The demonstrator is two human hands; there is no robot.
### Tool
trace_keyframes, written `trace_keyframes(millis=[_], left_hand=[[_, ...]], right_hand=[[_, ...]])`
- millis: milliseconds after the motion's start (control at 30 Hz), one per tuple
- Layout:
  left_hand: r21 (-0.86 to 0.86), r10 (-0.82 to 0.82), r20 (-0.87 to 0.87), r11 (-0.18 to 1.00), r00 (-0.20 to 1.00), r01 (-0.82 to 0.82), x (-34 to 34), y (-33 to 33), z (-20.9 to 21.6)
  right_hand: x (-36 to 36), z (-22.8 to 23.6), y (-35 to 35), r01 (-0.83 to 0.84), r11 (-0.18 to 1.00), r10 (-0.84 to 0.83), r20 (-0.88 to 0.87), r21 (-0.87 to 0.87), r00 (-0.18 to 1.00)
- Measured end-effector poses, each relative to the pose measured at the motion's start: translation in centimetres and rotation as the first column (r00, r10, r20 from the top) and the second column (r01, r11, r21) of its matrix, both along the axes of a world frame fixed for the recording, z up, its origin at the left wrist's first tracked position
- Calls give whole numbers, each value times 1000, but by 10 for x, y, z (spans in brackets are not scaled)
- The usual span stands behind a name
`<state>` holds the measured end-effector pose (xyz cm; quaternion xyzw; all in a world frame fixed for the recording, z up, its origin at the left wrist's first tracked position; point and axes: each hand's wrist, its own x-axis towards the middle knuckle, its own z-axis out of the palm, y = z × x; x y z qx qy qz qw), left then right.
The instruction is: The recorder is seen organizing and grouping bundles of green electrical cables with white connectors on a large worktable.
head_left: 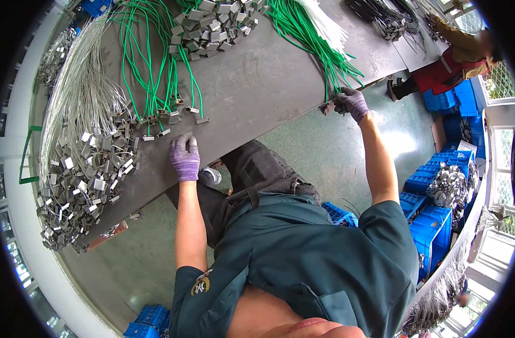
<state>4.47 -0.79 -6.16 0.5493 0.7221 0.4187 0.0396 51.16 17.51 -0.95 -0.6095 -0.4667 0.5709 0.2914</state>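
My left hand, in a purple and grey knit glove, rests on the grey table near its front edge. Its fingers lie on the surface and no object shows in them. Just beyond it are green wires with small metal clip-like pieces on their near ends. My right hand, gloved alike, is closed at the table's edge on the near ends of a second bundle of green wires. Its fingertips are partly hidden, and a small dark reddish piece shows beside them.
Clear wires with a heap of metal pieces cover the table's left end. More metal blocks, white strands and black cables lie farther back. A person stands at the far right, near blue crates.
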Motion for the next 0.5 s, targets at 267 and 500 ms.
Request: trace_keyframes(millis=[267,500], left_hand=[[-6,5,-27,1000,1000,-5,0,0,-1],[6,5,-19,1000,1000,-5,-2,0,-3]], right_hand=[[-7,-11,23,-98,992,42,518,81,854],[12,-7,3,-78,995,97,380,-65,920]])
